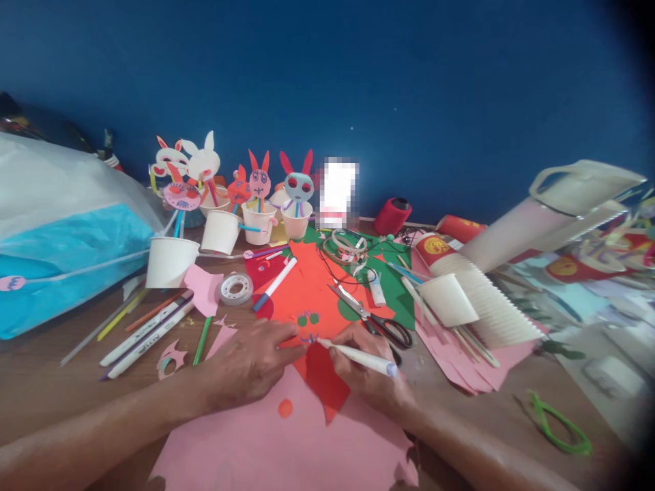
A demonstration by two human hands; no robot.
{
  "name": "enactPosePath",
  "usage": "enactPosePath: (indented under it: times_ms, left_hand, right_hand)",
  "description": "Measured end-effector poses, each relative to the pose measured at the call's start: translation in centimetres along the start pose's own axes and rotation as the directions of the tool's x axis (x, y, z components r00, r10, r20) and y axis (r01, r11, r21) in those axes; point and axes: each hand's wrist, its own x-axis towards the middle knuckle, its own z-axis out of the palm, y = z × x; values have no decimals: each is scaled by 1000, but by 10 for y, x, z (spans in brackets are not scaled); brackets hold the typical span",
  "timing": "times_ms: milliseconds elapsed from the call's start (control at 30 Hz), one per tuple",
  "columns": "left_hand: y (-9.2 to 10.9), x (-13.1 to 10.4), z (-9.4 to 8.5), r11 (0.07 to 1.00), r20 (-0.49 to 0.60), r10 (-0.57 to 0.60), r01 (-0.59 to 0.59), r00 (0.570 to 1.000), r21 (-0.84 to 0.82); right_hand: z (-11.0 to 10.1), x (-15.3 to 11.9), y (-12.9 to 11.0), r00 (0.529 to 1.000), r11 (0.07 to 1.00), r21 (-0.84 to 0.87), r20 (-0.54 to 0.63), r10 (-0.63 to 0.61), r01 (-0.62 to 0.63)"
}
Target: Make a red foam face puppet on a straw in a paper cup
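My right hand (366, 368) grips a white marker (366, 358) like a pen, its tip against a small orange paper face (308, 327). The face has green round eyes, drawn lashes and a dark line for a mouth. My left hand (256, 358) lies palm down at the face's left side, fingers stretched out and touching the paper, holding nothing. Under the hands are orange-red paper (325, 375) with a pointed end and a large pink sheet (286, 450). A small orange disc (285, 408) rests on the pink sheet. The capped marker (275, 283) lies beyond my left hand.
Black-handled scissors (371, 314) lie beyond my right hand. White tape (235, 290) and markers (148, 334) sit to the left. Paper cups (171, 262) with rabbit faces on sticks line the back. Stacked cups (481, 300) and a tilted jug (527, 225) are at right.
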Motion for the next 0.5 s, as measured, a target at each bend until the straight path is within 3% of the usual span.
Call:
enactPosePath:
  times_ms: [367,500]
  left_hand:
    - [1,0,0,1000,11,-11,11,1000,-13]
    - [1,0,0,1000,-20,-9,9,1000,-22]
  right_hand:
    - [0,1,-4,997,998,-42,51,57,-55]
    - [-1,0,-3,998,1000,-24,60,20,-19]
